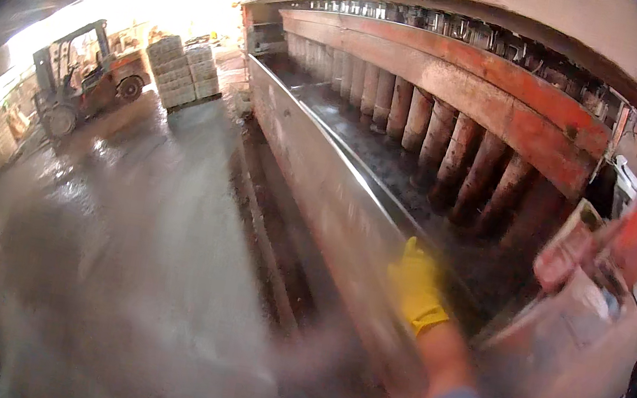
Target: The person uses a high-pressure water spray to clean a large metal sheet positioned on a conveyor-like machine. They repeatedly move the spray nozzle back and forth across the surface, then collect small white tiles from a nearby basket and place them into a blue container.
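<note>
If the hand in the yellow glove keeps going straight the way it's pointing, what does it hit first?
The gloved hand already looks to be at the top edge of the long metal side wall of the big press. Going straight on, it would likely cross the wet bed toward the row of rusty cylinders; blur leaves depth unclear.

I'm standing in a factory hall: a huge press (463, 130) with a row of grimy cylinders is looming over a long metal trough (314, 173). A forklift (84, 74) is sitting beside stacked pallets (184, 71) on the wet concrete floor (127, 252).
</note>
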`<action>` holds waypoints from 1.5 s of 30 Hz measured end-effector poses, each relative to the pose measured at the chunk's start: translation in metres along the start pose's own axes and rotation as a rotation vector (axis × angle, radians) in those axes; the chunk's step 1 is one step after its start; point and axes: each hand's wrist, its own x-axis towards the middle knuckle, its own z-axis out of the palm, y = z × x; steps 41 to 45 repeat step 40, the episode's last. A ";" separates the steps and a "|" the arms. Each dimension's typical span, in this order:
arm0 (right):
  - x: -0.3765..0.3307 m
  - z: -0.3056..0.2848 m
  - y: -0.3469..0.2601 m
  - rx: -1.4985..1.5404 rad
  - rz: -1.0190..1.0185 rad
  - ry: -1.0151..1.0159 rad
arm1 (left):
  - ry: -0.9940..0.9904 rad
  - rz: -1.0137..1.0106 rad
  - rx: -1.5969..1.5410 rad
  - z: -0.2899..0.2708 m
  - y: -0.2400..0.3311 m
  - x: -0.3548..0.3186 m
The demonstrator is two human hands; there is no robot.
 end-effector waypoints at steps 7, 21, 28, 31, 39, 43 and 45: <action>0.152 0.005 -0.093 0.020 0.012 -0.070 | 0.022 -0.078 0.036 -0.063 0.078 0.126; 0.334 0.071 -0.200 0.036 0.037 0.208 | 0.012 -0.126 0.050 -0.177 0.117 0.353; 0.324 0.068 -0.189 -0.093 0.152 0.302 | -0.046 -0.237 0.146 -0.267 0.074 0.471; 0.324 0.073 -0.192 -0.150 0.189 0.396 | -0.043 -0.216 0.188 -0.310 0.048 0.522; 0.329 0.097 -0.219 -0.288 0.520 0.729 | -0.013 0.065 -0.029 -0.348 0.169 0.750; 0.346 0.095 -0.243 -0.250 0.557 0.749 | -0.046 0.085 -0.030 -0.355 0.177 0.768; 0.346 0.095 -0.243 -0.250 0.557 0.749 | -0.046 0.085 -0.030 -0.355 0.177 0.768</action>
